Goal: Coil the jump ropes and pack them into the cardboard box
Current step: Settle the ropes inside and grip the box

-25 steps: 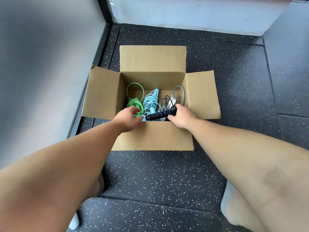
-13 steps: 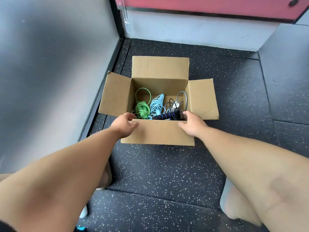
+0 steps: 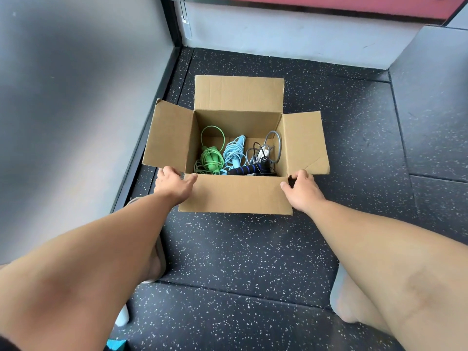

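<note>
A cardboard box [image 3: 235,196], flaps open, stands on speckled black floor [image 3: 240,249] near a grey wall [image 3: 76,97] at left; open floor lies right and in front. Coiled jump ropes [image 3: 234,155] lie inside. The left hand [image 3: 172,184] and right hand [image 3: 302,190] curl their fingers round its near corners.
</note>
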